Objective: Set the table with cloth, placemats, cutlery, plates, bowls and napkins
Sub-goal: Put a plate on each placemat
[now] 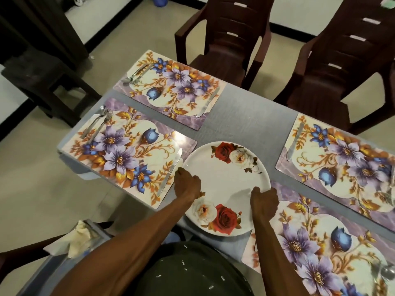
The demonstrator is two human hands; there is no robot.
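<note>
Both hands hold one rose-patterned plate [225, 186] by its rim: the left hand [188, 185] curls over the left edge, the right hand [264, 202] over the near right edge, so each grip is closed on the plate. The plate sits between placemats, over the bare grey cloth [241, 122] near the counter's front edge, and whether it rests on the cloth or hovers just above it is hard to tell.

Four floral placemats are laid, each with cutlery, and none carries a plate yet. The near-left placemat [128, 154] lies just beside the plate, and its knife [170, 174] is close to the left hand's knuckles. To do this step well, lift the plate clear before moving it sideways, keep it level, pass over the knife rather than pushing it, and centre the plate in the pale oval between the knife and the fork and spoon [97, 122].

The plate may be the top of a stack; the rim looks thick, but I cannot be sure. The near-right placemat [316, 248] is cut off by the frame, with only part of a spoon [388, 272] showing. The fingertips under the rim are hidden. A pale crumpled cloth [78, 238] lies low at the left, possibly napkins.
</note>
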